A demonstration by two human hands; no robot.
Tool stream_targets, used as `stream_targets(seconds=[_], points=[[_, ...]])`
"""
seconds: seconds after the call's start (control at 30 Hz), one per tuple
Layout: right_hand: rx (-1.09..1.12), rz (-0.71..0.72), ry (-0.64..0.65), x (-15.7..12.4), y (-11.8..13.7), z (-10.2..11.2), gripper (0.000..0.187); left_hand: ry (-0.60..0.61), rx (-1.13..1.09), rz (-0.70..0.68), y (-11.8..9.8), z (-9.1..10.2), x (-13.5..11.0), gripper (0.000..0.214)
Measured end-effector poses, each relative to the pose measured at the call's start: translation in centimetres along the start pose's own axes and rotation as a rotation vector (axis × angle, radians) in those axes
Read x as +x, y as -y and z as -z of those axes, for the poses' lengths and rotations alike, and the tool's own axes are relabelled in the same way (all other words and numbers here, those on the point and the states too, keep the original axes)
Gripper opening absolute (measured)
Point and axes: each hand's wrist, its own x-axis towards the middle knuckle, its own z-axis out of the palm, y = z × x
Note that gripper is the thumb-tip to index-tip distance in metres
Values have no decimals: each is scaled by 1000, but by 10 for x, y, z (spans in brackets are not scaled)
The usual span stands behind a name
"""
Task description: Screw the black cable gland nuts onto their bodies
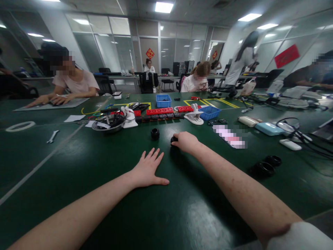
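My left hand [148, 168] lies flat on the green table [78, 166], fingers spread, holding nothing. Farther out, my right hand [185, 141] is closed over a small black round part [173, 139] that rests on the table; only its left edge shows. A second small black cylinder [155, 133] stands alone just left of that hand, untouched.
Two black rings [267, 165] lie at the right. Across the middle sit red power strips [160, 111], blue bins [209, 112], white clamps [194, 115], a cable-filled bowl [108, 122]. A wrench [52, 136] and tape roll [20, 126] lie left. Other people sit across the table.
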Motion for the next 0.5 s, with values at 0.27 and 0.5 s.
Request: stream_targets(seconds=[0.27,0.5], points=[[16,1,3,30,16,-3,31,8,1,1,1,0,0,109],[44,47,33,45,9,-3,30,-7,1,-13,3,-1,1,109]])
